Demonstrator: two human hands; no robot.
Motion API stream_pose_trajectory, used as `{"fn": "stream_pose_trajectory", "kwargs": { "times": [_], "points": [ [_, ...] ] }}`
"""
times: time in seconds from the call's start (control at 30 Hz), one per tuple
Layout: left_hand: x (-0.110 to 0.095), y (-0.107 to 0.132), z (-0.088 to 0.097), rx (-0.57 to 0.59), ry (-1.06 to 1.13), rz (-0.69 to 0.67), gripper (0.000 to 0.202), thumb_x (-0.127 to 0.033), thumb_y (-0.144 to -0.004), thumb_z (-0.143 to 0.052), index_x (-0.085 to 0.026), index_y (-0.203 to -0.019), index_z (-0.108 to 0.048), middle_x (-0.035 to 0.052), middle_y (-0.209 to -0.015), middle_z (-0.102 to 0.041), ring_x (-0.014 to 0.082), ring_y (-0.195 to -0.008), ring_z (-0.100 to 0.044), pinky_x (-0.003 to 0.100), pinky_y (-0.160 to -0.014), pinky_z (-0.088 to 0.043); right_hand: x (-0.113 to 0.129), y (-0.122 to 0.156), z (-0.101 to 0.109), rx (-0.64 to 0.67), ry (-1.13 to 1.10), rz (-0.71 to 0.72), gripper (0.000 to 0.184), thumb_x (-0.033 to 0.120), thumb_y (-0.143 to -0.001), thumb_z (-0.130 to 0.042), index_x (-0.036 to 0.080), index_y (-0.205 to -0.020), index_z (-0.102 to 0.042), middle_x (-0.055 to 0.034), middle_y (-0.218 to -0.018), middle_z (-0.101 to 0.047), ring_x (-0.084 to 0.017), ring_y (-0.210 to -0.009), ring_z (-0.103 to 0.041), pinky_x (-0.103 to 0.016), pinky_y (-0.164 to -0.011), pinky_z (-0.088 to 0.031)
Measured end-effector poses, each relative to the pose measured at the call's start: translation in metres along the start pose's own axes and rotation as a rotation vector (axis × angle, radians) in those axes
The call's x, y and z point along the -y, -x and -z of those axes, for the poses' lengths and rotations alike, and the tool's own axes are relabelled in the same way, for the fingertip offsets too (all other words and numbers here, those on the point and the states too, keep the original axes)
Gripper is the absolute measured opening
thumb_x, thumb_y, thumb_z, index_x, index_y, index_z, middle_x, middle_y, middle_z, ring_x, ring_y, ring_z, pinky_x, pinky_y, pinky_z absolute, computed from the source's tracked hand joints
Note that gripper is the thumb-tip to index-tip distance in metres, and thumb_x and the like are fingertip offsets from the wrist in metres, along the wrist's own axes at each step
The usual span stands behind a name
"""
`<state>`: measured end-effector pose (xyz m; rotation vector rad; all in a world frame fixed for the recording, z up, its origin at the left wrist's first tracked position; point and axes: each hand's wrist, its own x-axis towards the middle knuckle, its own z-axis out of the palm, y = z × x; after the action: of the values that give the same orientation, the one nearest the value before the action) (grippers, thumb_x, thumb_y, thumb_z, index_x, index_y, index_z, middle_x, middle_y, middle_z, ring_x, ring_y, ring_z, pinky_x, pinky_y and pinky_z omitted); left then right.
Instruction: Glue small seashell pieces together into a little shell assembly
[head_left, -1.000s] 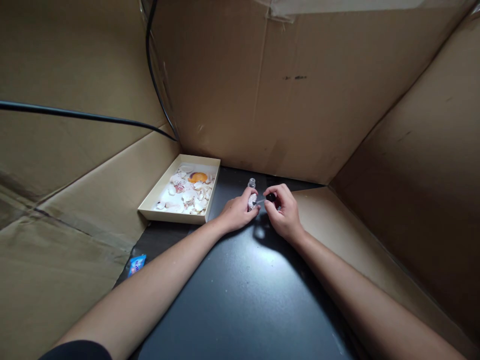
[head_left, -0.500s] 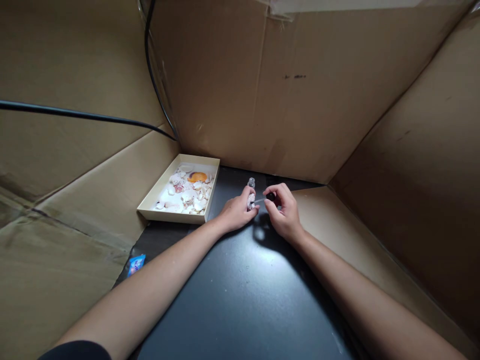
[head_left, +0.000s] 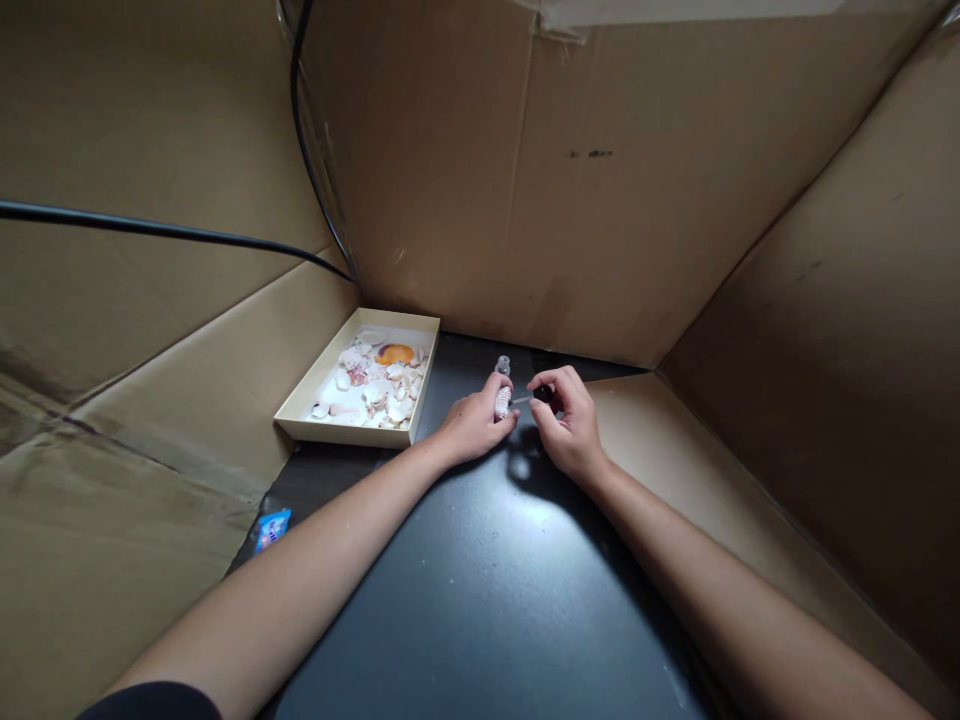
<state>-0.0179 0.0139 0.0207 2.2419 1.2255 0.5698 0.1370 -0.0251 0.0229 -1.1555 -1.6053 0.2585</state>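
My left hand point(head_left: 472, 425) is closed around a small whitish, ridged seashell point(head_left: 502, 403), with the thumb and fingers at its sides. Just beyond the shell shows the clear glass neck of a small bottle point(head_left: 503, 365); whether that hand also touches it, I cannot tell. Between the thumb and fingertips of my right hand point(head_left: 568, 420) is a black-capped dropper point(head_left: 542, 394). Its thin, pale stem points left at the shell, its tip close to the shell's right side.
A cream tray point(head_left: 345, 434) of seashells, one of them orange point(head_left: 395, 354), sits left of my hands. A blue wrapped packet point(head_left: 271, 530) lies by my left forearm. Cardboard walls point(head_left: 600, 230) enclose the dark table point(head_left: 465, 600), and a black cable point(head_left: 165, 229) hangs at left.
The dropper has shifted very slightly to the right, its stem tip a little farther from the shell. My left hand and the shell have hardly moved.
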Motion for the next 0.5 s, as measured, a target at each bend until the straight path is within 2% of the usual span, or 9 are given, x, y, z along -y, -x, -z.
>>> {"fn": "stream_pose_trajectory", "kwargs": {
  "times": [0.5],
  "points": [
    [-0.0007,0.0001,0.0004,0.007,-0.010,0.005,0.038,-0.038,-0.084,-0.048,-0.022,-0.119,-0.043,0.0047,-0.092,-0.065,0.0206,-0.078,-0.062,0.028,-0.066,-0.042,-0.0009,0.0001,-0.0006,-0.003,-0.012,0.022,0.013,0.013,-0.074,-0.052,0.020,-0.083,-0.058,-0.0015,-0.082,-0.049,-0.013,-0.065,-0.046,-0.027,-0.056,-0.040]
  ]
}}
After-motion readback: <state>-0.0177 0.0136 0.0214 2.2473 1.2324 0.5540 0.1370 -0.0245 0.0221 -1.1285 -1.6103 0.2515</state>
